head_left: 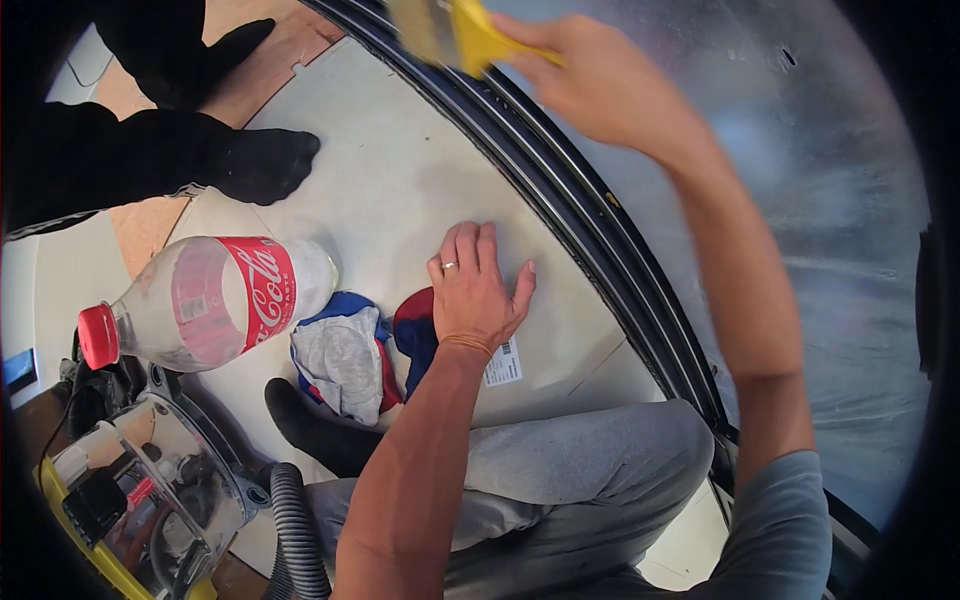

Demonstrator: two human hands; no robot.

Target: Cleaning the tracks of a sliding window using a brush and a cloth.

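Observation:
My right hand (590,85) is closed round a yellow scraper (468,38) at the top of the view, above the black rails. The scraper's broad end is cut off by the edge and a little blurred. Lower down, my left hand (478,300) lies flat with its fingers stretched out on the pale floor, holding nothing. Its palm covers part of a dark blue and red cloth (415,325). Just left of that lies a folded grey-white cloth (345,365) with blue and red edges. A printed white label (504,362) shows beside my left wrist.
A large clear plastic bottle (215,300) with red cap and label is at left. Black curved rails (560,190) edge a cloudy glass pane (840,260). A clear-bodied machine (160,490) with a grey hose (298,530) stands lower left. Another person's black-socked foot (265,165) is upper left.

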